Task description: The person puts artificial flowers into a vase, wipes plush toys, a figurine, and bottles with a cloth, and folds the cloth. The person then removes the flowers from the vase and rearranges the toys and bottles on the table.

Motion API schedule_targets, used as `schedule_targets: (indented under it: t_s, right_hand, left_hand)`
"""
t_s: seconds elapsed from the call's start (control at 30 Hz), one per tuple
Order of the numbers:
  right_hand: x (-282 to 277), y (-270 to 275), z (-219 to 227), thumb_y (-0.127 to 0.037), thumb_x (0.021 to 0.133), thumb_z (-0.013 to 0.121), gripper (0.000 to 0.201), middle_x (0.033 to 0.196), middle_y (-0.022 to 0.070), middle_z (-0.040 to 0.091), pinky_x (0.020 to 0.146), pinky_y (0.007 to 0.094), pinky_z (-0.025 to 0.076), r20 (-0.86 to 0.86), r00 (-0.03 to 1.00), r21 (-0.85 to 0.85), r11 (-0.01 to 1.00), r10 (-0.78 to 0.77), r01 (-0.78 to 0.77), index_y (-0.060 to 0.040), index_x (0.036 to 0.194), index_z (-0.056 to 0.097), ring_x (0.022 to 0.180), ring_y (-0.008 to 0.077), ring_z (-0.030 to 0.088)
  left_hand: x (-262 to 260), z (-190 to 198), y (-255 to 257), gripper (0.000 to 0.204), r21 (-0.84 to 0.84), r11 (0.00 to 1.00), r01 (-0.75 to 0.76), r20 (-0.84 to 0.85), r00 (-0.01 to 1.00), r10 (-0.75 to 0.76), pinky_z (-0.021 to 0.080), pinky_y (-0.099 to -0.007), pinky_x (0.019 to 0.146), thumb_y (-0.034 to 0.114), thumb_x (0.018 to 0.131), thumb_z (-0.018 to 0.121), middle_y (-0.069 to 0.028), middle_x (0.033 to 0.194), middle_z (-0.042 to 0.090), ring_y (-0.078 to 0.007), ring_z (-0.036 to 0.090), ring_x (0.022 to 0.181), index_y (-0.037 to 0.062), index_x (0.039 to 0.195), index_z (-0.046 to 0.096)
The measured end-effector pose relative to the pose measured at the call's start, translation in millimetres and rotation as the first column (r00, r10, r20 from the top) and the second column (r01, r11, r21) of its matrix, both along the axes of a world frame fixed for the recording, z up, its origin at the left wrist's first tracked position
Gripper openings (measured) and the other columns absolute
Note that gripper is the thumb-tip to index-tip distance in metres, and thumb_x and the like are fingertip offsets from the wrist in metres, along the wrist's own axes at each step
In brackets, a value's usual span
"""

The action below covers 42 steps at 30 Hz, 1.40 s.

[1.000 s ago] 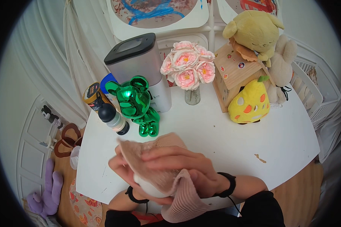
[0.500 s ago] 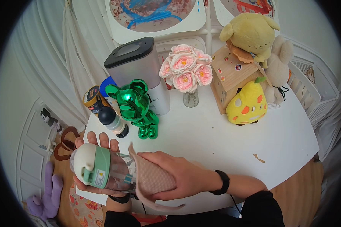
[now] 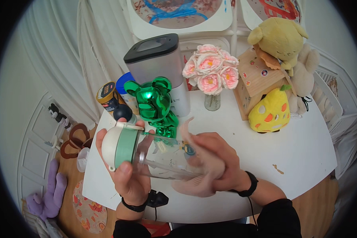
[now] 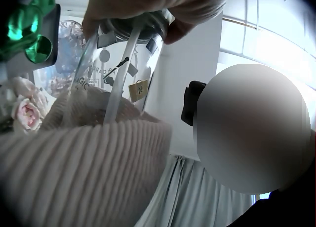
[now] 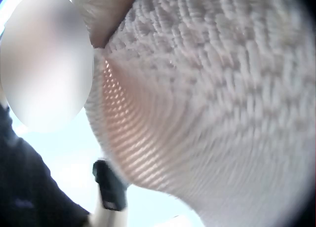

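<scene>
A clear drinking bottle (image 3: pixel 166 156) with a straw inside lies sideways above the table, its cream and green lid (image 3: pixel 127 148) to the left. My left hand (image 3: pixel 134 187) grips it at the lid end, thumb in front and fingers behind. A pink ribbed cloth (image 3: pixel 204 172) is wrapped about the bottle's base, and my right hand (image 3: pixel 226 158) holds it there. The left wrist view shows the straw (image 4: pixel 121 79) through the printed wall, with the cloth's ribs in front. Knitted cloth (image 5: pixel 212 84) fills most of the right wrist view.
Behind the bottle stand a shiny green bear figure (image 3: pixel 152 101), a dark-capped small bottle (image 3: pixel 123 112) and a tall grey container (image 3: pixel 156 65). Pink flowers (image 3: pixel 210 67) are in a glass vase. To the right are a yellow plush (image 3: pixel 269 113) and a wooden house (image 3: pixel 254 75) on the white table (image 3: pixel 305 154).
The cloth earlier covered much of the bottle between both hands. The bottle then came into view at the left, lid turned up, and has since moved right, with the cloth at its base.
</scene>
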State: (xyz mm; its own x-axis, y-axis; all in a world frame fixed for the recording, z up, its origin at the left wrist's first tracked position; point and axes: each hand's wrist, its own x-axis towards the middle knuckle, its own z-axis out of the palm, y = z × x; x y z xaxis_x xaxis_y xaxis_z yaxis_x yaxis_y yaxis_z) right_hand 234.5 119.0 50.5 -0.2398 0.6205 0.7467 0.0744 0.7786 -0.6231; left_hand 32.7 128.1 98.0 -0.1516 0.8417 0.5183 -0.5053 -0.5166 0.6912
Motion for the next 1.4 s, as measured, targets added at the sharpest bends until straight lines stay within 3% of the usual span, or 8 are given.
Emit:
schedule_targets:
  t_s: [0.07,0.13,0.2,0.37,0.57,0.77,0.83,1.4]
  right_hand:
    - [-11.2,-6.3,-9.7,-0.020,0.085,0.077,0.072,0.135,0.0169,0.054,0.100,0.0383,0.049,-0.242,0.959,-0.131,0.975,0.145,-0.180,0.0014,0.145,0.043,0.120,0.0248,0.058]
    - [-21.9,-14.9,-11.7,-0.020,0.090,0.073,0.075,0.146,0.0163,0.046,0.104,0.0389,0.047,-0.666,0.702,-0.445,0.621,0.253,-0.646,-0.0013,0.149,0.030,0.128,0.0253,0.053]
    - [-24.2,-9.9,-26.4,-0.019,0.100,0.058,0.050,0.140,0.0132,0.053,0.101,0.0351,0.048,-0.509,0.820,-0.428,0.749,0.262,-0.505,0.0005,0.143,0.041,0.122,0.0223,0.057]
    - [-17.0,-12.8,-23.0,-0.024,0.107,0.046,0.035,0.109,0.0037,0.066,0.091,0.0273,0.048,-0.470,0.841,-0.680,0.498,0.267,-0.538,0.0020,0.125,0.059,0.100,0.0094,0.059]
    - [-12.5,-17.2,-22.2,-0.024,0.107,0.044,0.035,0.104,0.0028,0.067,0.086,0.0270,0.048,-0.330,0.876,-0.680,0.555,0.352,-0.479,0.0025,0.120,0.062,0.095,0.0088,0.059]
    - [-8.9,-25.9,-5.2,-0.019,0.103,0.049,0.028,0.103,0.0045,0.068,0.084,0.0280,0.049,-0.282,0.888,-0.666,0.592,0.364,-0.454,0.0018,0.117,0.063,0.093,0.0098,0.060]
    - [-6.6,-26.2,2.3,-0.017,0.102,0.050,0.027,0.102,0.0048,0.069,0.083,0.0281,0.050,-0.228,0.896,-0.652,0.624,0.380,-0.431,0.0017,0.117,0.063,0.092,0.0104,0.061]
    - [-6.5,-11.9,3.5,-0.009,0.096,0.055,0.022,0.095,0.0061,0.069,0.078,0.0277,0.050,-0.110,0.922,-0.633,0.689,0.372,-0.354,0.0017,0.114,0.063,0.086,0.0113,0.062]
  left_hand:
    - [-1.7,1.5,-4.5,0.081,0.113,0.992,-0.054,0.077,0.996,0.045,0.044,-0.0581,0.106,0.031,0.078,0.078,-0.0174,0.146,0.040,-0.0418,0.049,0.128,0.0190,0.146,0.035]
    - [-12.9,2.2,-4.8,0.083,0.162,0.980,-0.115,0.047,0.993,0.108,0.044,-0.0564,0.106,0.035,0.077,0.077,-0.0174,0.148,0.038,-0.0422,0.049,0.128,0.0211,0.147,0.034]
    - [-28.8,7.1,-5.0,0.083,0.197,0.944,-0.264,0.037,0.964,0.262,0.044,-0.0546,0.106,0.036,0.079,0.075,-0.0176,0.146,0.040,-0.0415,0.050,0.128,0.0193,0.148,0.033]
    - [-108.5,21.9,31.4,0.063,0.294,0.739,-0.607,-0.086,0.753,0.653,0.047,-0.0437,0.103,0.016,0.091,0.068,-0.0167,0.137,0.049,-0.0303,0.055,0.123,0.0107,0.144,0.036]
    - [-193.8,-14.4,130.0,0.055,0.531,0.372,-0.762,-0.435,0.132,0.891,0.044,-0.0340,0.096,0.014,0.083,0.080,-0.0124,0.122,0.054,-0.0235,0.055,0.108,0.0026,0.131,0.054]
    - [-199.2,-56.7,177.3,0.058,0.489,0.538,-0.687,-0.581,0.203,0.788,0.048,-0.0317,0.092,0.010,0.082,0.080,-0.0108,0.121,0.053,-0.0202,0.057,0.105,0.0043,0.131,0.050]
    - [-195.5,-60.5,183.1,0.060,0.374,0.710,-0.597,-0.648,0.380,0.661,0.049,-0.0317,0.092,0.010,0.081,0.080,-0.0110,0.122,0.053,-0.0199,0.057,0.107,0.0051,0.131,0.046]
    - [-264.6,-68.4,187.8,0.071,0.005,0.967,-0.254,-0.773,0.613,0.165,0.047,-0.0352,0.101,0.014,0.072,0.084,-0.0076,0.122,0.055,-0.0219,0.056,0.115,0.0079,0.134,0.050]
